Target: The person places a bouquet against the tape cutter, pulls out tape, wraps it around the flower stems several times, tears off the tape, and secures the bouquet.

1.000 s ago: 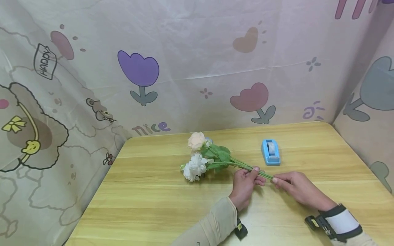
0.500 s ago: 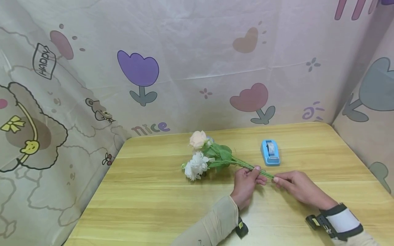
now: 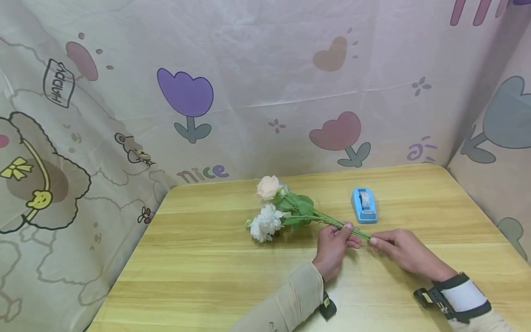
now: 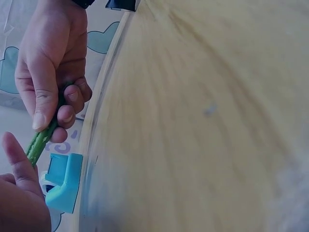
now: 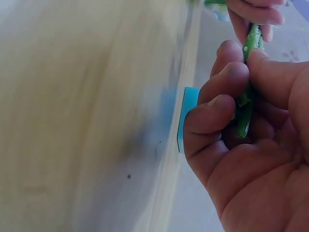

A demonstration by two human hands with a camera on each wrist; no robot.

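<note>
A small bunch of flowers lies slanted above the table in the head view, with a pale peach rose (image 3: 268, 187), a white flower (image 3: 265, 222) and green leaves (image 3: 302, 206). My left hand (image 3: 333, 246) pinches the gathered green stems (image 3: 327, 219) partway along, thumb on top. At the stem ends, my right hand (image 3: 406, 253) grips the bundle between thumb and fingers. Cut stem tips (image 5: 244, 123) poke into the right palm in the right wrist view. Part of the stems (image 4: 39, 142) shows between both hands in the left wrist view.
A blue tape dispenser (image 3: 365, 205) with a roll of tape stands just beyond the hands on the wooden table (image 3: 186, 276). A printed cloth (image 3: 257, 92) hangs along the table's back and sides.
Both hands and the bunch have shifted slightly to the right and away from me. The hold of each hand on the stems looks the same.
</note>
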